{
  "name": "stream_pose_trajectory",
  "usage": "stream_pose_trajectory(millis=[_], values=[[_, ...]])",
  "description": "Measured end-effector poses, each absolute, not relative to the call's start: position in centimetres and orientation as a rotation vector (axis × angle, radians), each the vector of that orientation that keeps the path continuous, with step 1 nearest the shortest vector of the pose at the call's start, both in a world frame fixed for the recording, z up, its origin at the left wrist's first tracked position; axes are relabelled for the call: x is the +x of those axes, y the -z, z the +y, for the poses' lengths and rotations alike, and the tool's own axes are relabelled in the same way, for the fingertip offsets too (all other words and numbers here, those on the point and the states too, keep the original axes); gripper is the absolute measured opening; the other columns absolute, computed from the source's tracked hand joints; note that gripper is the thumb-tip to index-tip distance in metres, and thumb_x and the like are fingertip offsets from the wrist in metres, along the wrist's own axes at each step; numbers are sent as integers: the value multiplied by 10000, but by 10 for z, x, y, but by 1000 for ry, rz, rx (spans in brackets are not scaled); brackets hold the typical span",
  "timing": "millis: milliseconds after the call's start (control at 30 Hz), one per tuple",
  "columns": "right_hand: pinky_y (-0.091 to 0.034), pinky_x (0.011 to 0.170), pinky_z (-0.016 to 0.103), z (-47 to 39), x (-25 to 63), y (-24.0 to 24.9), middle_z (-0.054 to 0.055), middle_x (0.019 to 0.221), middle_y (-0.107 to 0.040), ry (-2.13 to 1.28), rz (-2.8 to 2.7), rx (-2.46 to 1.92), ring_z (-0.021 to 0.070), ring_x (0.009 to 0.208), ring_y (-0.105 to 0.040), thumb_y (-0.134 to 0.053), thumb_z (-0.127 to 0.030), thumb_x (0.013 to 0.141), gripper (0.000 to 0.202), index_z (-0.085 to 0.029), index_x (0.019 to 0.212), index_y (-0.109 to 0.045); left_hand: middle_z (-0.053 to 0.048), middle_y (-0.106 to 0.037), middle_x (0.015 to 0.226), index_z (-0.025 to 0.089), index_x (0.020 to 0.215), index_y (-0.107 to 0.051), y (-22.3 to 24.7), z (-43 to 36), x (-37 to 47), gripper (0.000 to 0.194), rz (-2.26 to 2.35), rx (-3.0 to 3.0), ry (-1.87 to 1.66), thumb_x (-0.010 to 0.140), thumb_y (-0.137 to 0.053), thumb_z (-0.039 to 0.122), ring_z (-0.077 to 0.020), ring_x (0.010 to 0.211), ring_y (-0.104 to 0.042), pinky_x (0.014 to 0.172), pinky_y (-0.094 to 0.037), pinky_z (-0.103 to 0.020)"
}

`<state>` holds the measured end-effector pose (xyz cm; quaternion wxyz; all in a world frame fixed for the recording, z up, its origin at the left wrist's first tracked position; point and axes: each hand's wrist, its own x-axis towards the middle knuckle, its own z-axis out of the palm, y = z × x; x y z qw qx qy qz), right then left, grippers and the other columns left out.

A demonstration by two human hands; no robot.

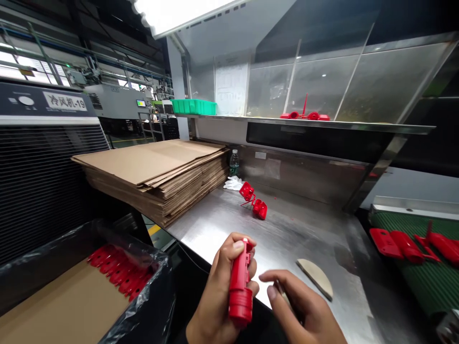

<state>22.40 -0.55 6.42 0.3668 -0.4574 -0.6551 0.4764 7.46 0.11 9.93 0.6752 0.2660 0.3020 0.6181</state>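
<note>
At the near left stands a box [71,306] lined with black plastic, with a row of red parts [118,272] laid on a cardboard sheet inside it. Behind it, at the left end of the steel table [308,229], sits a stack of flat cardboard [158,172], and farther back a small bottle [234,162] and white gloves [233,183].

In the near middle, the left hand [222,286] is clenched around a red part [240,286], held upright over the table's near edge, thumb pressed at its top. Just right of it, the right hand [297,306] is half curled around what looks like a thin tool, mostly hidden; whether it truly grips it I cannot tell. Its fingertips are near the part but apart from it.

Past the hands, a sprue [254,200] of two joined red pieces lies on the table, and a beige pad [315,277] lies just right of the right hand. At far right, more red pieces [412,246] lie on a green belt [430,282].

The risks, as I judge them: the part is held over the edge, so a loosened grip could drop it between table and box. With a tool worked this close to the left thumb, a slip could nick it. Pieces could also pile up on the belt.
</note>
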Motion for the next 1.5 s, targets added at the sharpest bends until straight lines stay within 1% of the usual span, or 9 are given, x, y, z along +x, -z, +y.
stream_pose_trajectory(millis=[100, 267, 467, 600, 800, 1000, 1100, 1167, 1500], values=[[-398, 885, 488, 36, 229, -26, 123, 1039, -565, -555, -2019, -1489, 300, 997, -502, -366, -279, 965, 395, -163, 1282, -571, 34, -498, 702, 176, 840, -625, -89, 13, 71, 173, 849, 629, -1373, 804, -721, 316, -58, 575, -394, 492, -349, -107], [-443, 976, 460, 97, 235, 21, 100, 1110, -597, -568, -2036, -1452, 245, 1056, -514, -399, 3, 843, 509, -143, 1296, -578, 35, -451, 709, 144, 889, -623, -54, 31, 65, 305, 882, 530, -1227, 823, -650, 440, -47, 477, -304, 369, -217, -144], [-357, 1126, 517, 47, 246, 23, 142, 1386, -488, -654, -1549, -1460, 281, 1298, -439, -400, -373, 986, 403, -199, 1333, -509, 51, -471, 647, 183, 841, -633, -23, 35, 70, 296, 1026, 602, -1351, 790, -719, 461, -71, 491, -378, 413, -318, -163], [-548, 647, 324, -4, 226, 20, 91, 1117, -653, -1116, -1278, -1188, 183, 768, -644, -534, -653, 870, 574, -253, 1282, -523, 4, -624, 783, 186, 828, -705, -28, 35, 86, 278, 1161, 785, -1490, 673, -860, 357, -133, 723, -551, 647, -458, -183], [-517, 580, 314, -14, 192, 15, 34, 662, -645, -1227, -1069, -1040, 171, 565, -616, -550, -664, 859, 654, -143, 1253, -574, -39, -588, 1377, 468, 1452, -373, -40, 19, 90, 727, 792, 467, -1390, 810, -711, 519, -246, 1046, -658, 785, -528, -317], [-499, 707, 367, -7, 243, 1, 81, 948, -685, -852, -1447, -1537, 223, 765, -636, -411, -721, 873, 616, -215, 1155, -620, -119, -735, 977, 164, 1308, -581, -32, 12, 79, 597, 525, 312, -1214, 924, -468, 608, -294, 1000, -676, 966, -490, -448], [-432, 833, 527, 19, 295, -2, 160, 1217, -573, -491, -1485, -1905, 385, 1075, -552, -368, -627, 904, 583, -226, 1305, -504, -109, -705, 901, 152, 1285, -586, -24, 13, 76, 641, 432, 489, -1193, 945, -347, 640, -276, 773, -683, 752, -540, -443], [-382, 849, 599, 39, 319, 4, 228, 1136, -558, -347, -1576, -2078, 466, 1079, -515, -340, -503, 895, 488, -150, 1098, -608, -137, -700, 922, 135, 1318, -565, -19, 12, 72, 737, 375, 620, -1156, 938, -251, 683, -276, 710, -677, 651, -523, -413], [-534, 673, 378, 1, 303, 17, 60, 928, -731, -360, -1385, -2121, 302, 854, -700, -327, -674, 910, 419, -295, 1078, -393, -184, -710, 908, 86, 1271, -613, -13, 11, 67, 817, 368, 880, -1153, 913, -250, 725, -335, 798, -697, 687, -526, -431]])
